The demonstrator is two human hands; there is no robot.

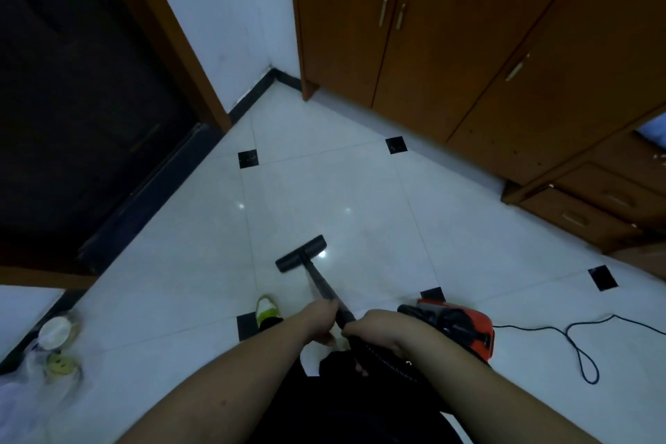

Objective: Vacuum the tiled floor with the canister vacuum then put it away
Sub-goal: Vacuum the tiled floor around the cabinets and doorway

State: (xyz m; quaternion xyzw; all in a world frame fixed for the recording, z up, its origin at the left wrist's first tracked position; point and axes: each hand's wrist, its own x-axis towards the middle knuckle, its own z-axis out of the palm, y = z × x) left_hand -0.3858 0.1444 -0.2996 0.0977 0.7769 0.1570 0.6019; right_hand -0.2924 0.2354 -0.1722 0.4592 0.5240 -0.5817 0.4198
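Gripping the black wand (326,294), left hand (320,314) and right hand (374,326) have fingers closed around it, floor head (302,253) on white tiles (360,191), orange canister (465,326) near right.

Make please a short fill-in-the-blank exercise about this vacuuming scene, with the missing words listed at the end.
1. Both the left hand and the right hand grip the black ____.
2. The floor head rests on the white ____.
3. The body of the canister vacuum is black and ____.
4. The blue cord lies to the ____ of the canister.

Missing words: wand; tiles; orange; right
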